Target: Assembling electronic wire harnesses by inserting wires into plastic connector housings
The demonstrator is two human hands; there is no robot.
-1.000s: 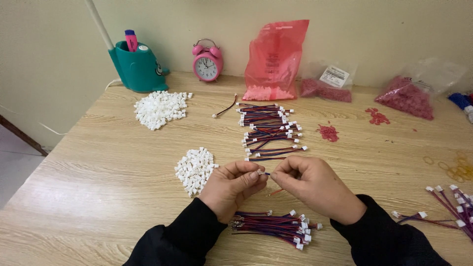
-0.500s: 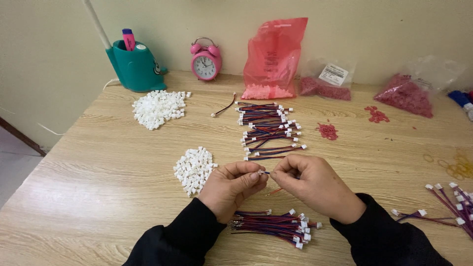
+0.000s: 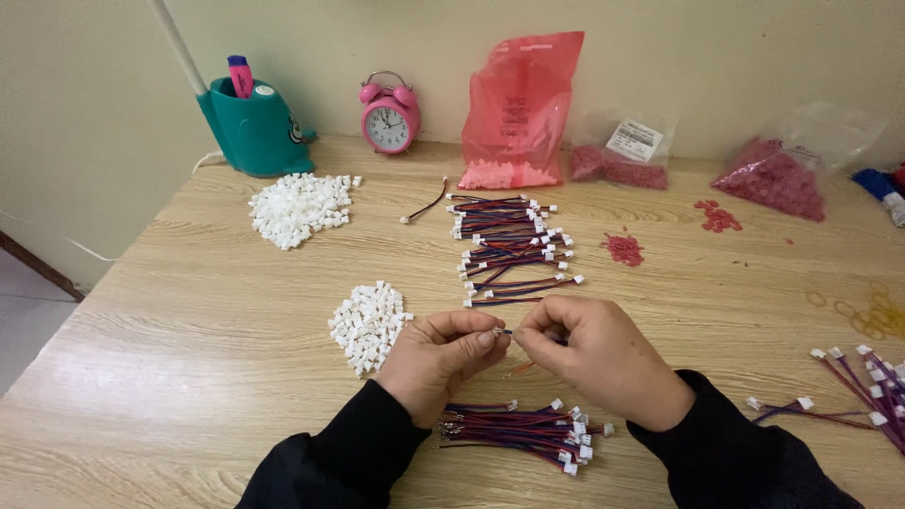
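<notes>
My left hand point(image 3: 440, 355) and my right hand point(image 3: 594, 353) meet fingertip to fingertip over the table's near middle. Between them they pinch a thin red and blue wire lead with a small white connector point(image 3: 501, 332) at the tip. Just left of my left hand lies a small heap of white connectors point(image 3: 368, 324). Under my wrists lies a bundle of finished leads point(image 3: 523, 434). Farther back sits a larger stack of leads point(image 3: 509, 247).
A second white connector heap point(image 3: 300, 207), a teal holder point(image 3: 252, 132), a pink alarm clock point(image 3: 389, 115) and red bags point(image 3: 520, 108) stand along the back. More leads point(image 3: 863, 386) lie at the right edge. Red bits point(image 3: 623, 249) lie on the wooden table point(image 3: 189, 311).
Both hands stay together in the same spot; only small finger motions on the wire and connector. Nothing else on the table has moved.
</notes>
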